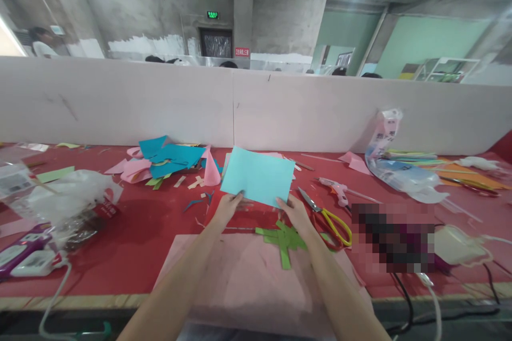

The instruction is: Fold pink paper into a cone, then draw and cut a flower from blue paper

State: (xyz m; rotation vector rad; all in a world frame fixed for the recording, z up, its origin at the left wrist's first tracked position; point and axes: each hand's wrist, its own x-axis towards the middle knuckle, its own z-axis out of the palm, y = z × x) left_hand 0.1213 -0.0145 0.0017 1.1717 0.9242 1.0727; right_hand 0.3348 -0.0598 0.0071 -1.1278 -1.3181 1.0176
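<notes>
Both hands hold a light blue rectangular sheet (260, 175), tilted up toward me over the red table. My left hand (229, 208) pinches its lower left edge, thumb on top and fingers underneath. At the lower right corner my right hand (295, 211) grips it the same way. Several green strips (285, 242) lie in a loose pile just below the right hand, partly on a pink sheet (240, 277). Scissors with yellow and red handles (326, 218) rest to the right of that hand, blades pointing away.
Blue scraps (176, 159) and pink scraps (138, 169) lie back left. A pink glue gun (338, 190) sits beyond the scissors. Plastic bags (76, 194) stand left, and a clear packet (404, 173) lies right. A white partition (160, 106) closes off the far side; cables hang at the front right.
</notes>
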